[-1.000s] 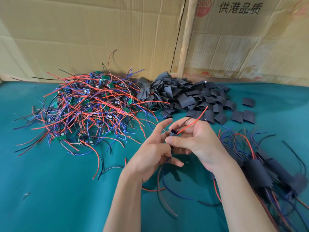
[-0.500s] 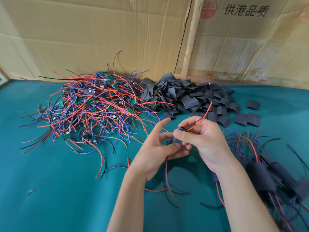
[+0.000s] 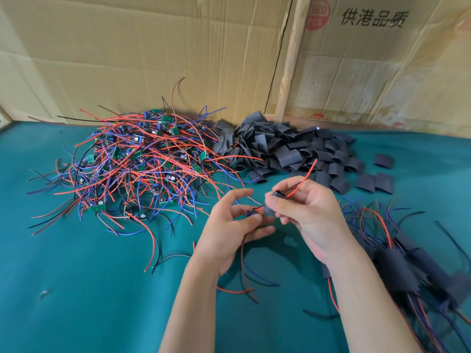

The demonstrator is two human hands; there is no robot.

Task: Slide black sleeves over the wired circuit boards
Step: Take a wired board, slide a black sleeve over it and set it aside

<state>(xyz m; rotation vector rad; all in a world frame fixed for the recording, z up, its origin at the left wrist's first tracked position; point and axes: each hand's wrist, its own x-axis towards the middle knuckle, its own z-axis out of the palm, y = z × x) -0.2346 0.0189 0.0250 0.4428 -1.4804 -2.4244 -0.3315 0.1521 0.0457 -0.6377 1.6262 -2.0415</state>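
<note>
Far left on the teal cloth-covered table (image 3: pixel 76 289) lies a large tangled heap of unsleeved green circuit boards with red, blue and black wires (image 3: pixel 135 169); judged by its size, most of the work remains. Right of it, far centre, sits a pile of flat black sleeves (image 3: pixel 288 151), amply stocked. Near centre, the left hand (image 3: pixel 229 230) pinches a small wired board (image 3: pixel 251 213) between thumb and fingers. Just beside it, the right hand (image 3: pixel 305 212) pinches one black sleeve (image 3: pixel 274 203), with red and black leads already emerging from its far end; the board itself is not yet covered. Near right lies a smaller, blurred bundle of finished sleeved boards (image 3: pixel 407 268).
</note>
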